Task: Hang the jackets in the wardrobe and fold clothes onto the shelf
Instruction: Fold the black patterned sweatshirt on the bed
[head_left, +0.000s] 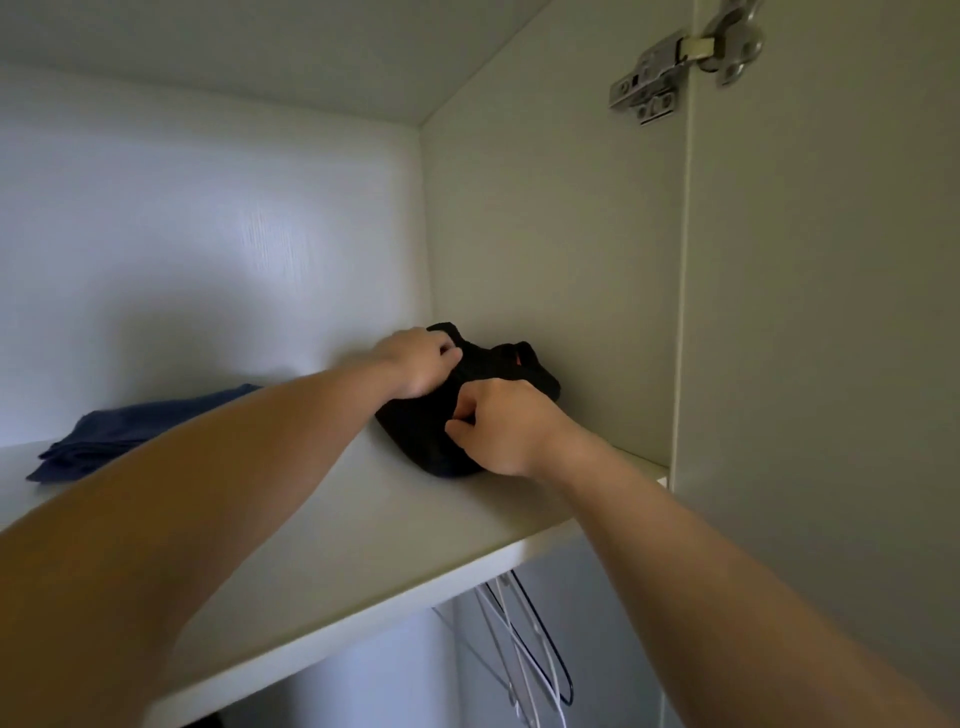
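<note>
A folded black garment (488, 364) lies on the white wardrobe shelf (337, 499), close to the right side wall. My left hand (423, 364) rests on its far left top with fingers curled into the fabric. My right hand (498, 431) grips the garment's near edge, thumb and fingers pinching the cloth. A folded dark blue garment (104, 431) lies on the same shelf to the left, partly hidden behind my left forearm.
The wardrobe's right wall (545, 234) stands just beside the black garment. A metal door hinge (680, 62) sits at the upper right. Below the shelf hang several bare wire hangers (524, 649).
</note>
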